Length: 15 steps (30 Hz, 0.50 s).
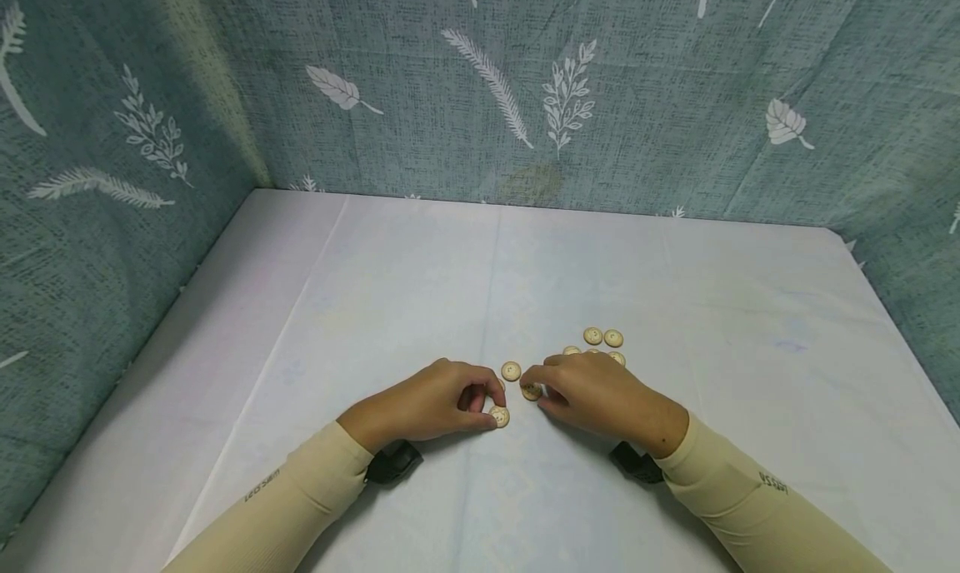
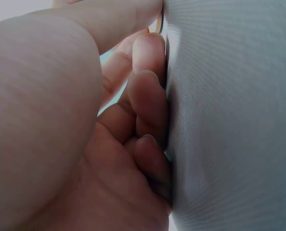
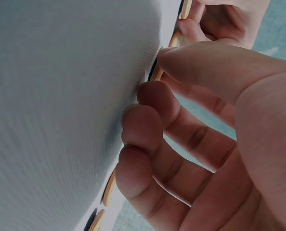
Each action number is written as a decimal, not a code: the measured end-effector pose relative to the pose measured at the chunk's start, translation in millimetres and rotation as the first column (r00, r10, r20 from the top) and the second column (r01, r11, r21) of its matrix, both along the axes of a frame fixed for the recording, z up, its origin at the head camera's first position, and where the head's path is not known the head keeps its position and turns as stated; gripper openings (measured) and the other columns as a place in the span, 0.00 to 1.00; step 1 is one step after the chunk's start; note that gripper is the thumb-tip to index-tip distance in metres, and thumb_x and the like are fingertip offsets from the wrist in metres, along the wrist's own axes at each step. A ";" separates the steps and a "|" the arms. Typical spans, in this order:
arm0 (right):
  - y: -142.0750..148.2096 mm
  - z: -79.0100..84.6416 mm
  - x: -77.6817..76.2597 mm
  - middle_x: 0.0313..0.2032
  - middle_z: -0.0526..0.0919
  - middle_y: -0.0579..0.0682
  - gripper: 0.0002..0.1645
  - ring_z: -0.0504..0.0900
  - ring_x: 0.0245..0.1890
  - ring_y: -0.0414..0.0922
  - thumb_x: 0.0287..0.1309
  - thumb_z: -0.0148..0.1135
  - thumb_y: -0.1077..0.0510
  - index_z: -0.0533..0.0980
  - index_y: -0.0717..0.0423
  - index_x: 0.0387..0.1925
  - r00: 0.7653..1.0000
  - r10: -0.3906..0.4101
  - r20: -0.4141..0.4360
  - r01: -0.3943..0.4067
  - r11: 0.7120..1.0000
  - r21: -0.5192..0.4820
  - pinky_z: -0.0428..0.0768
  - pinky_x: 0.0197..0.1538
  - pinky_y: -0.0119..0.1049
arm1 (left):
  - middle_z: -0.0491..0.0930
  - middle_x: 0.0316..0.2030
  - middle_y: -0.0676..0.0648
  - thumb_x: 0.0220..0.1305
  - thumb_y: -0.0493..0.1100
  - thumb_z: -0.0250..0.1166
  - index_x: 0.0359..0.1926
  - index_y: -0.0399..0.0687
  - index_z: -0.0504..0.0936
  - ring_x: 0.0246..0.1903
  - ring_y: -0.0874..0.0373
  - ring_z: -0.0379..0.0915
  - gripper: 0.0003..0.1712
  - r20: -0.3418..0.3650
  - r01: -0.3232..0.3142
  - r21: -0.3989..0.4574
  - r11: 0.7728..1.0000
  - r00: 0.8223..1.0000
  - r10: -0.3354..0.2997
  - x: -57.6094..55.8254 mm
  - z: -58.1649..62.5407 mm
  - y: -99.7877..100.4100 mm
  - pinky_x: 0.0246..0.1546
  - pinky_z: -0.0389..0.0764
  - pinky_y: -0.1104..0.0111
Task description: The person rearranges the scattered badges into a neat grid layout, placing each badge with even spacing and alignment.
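Two round, pale wooden buttons lie between the hands' fingertips in the head view. My left hand pinches one button at its edges between thumb and index finger, down on the white cloth. Its other fingers curl against the cloth in the left wrist view. Just to the right and slightly farther away, my right hand grips another button with thumb and index finger. Beyond them a loose button lies flat. One more, partly covered by the left hand's fingers, shows only its edge.
Behind the right hand lies a group of several similar buttons, including two side by side, a left one and a right one; the hand partly covers others. White cloth covers the table. Green leaf-patterned fabric rises along its back and sides.
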State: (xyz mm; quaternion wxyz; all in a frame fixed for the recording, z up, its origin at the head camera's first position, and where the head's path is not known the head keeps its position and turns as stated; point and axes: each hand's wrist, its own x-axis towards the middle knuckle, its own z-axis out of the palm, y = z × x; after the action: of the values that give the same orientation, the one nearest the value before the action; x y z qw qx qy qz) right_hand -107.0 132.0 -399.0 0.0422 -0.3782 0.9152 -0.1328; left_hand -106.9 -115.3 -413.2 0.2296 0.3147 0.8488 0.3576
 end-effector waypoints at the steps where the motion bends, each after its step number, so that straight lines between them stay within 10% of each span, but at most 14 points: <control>1: 0.0 0.1 0.1 0.23 0.75 0.36 0.13 0.67 0.22 0.31 0.55 0.70 0.61 0.83 0.43 0.42 1.000 0.001 0.000 -0.001 1.000 -0.001 0.66 0.24 0.24 | 0.72 0.23 0.61 0.63 0.46 0.71 0.40 0.61 0.82 0.22 0.71 0.65 0.06 -0.001 0.000 -0.001 1.000 1.000 0.000 0.0 -0.1 0.0 0.27 0.70 0.77; 15: 1.4 -0.7 0.6 0.23 0.73 0.35 0.11 0.69 0.24 0.32 0.55 0.70 0.62 0.81 0.42 0.36 0.999 0.021 -0.027 -0.022 1.000 -0.013 0.67 0.26 0.24 | 0.72 0.22 0.62 0.64 0.47 0.71 0.40 0.62 0.82 0.22 0.71 0.65 0.06 -0.004 -0.001 0.000 1.000 1.000 0.001 0.0 -0.2 0.2 0.28 0.70 0.76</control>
State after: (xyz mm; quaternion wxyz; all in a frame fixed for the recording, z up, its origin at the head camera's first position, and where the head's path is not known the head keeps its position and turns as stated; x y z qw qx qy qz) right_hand -106.3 133.4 -399.7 0.0289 -0.3900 0.9107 -0.1332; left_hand -106.9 -115.1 -413.4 0.2276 0.3148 0.8495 0.3571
